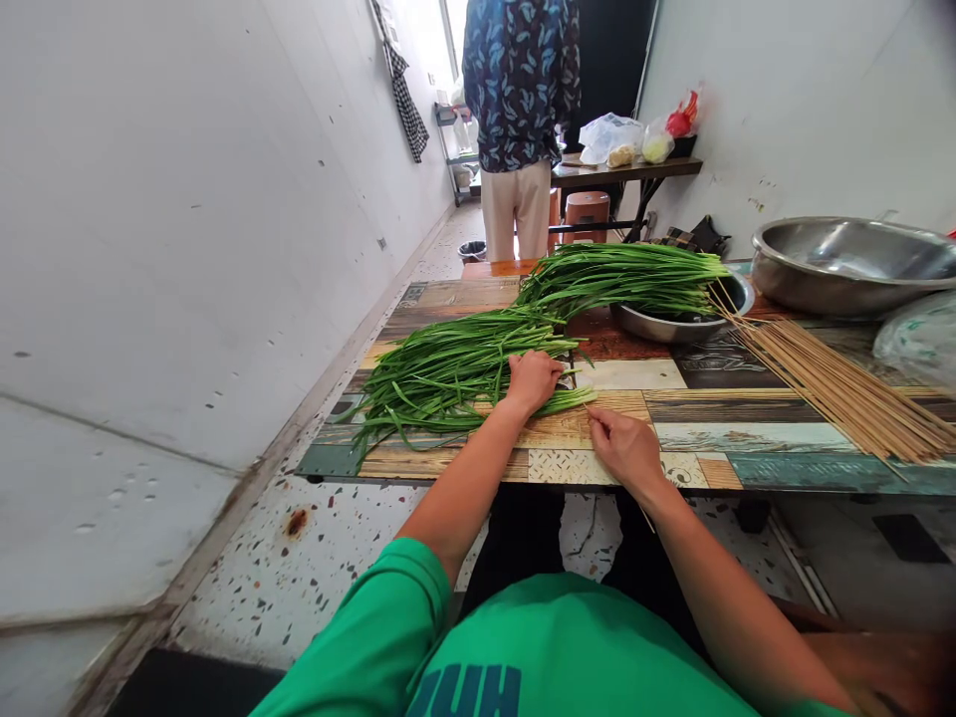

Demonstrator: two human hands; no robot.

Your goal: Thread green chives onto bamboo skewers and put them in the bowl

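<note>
holding a small bunch (569, 399) of long greens, the left hand (533, 382) is curled closed over its stems, on the near side of the table (747, 436). the right hand (625, 446) is just beside the pale ends, thumb and finger pinched on what looks like a thin stick (647, 518) (its other end pokes out below the wrist).

it looks like lots is left: a loose pile (440, 363) of greens by the left hand, a bigger heap (627, 274) partly over a metal bowl (648, 326), and many bare sticks (843, 383) on the right. i can't make out any done part.

the bunch lies longways from left to right, pale ends pointing right and leafy tips left. the thin stick slants from those ends down toward the person.
</note>
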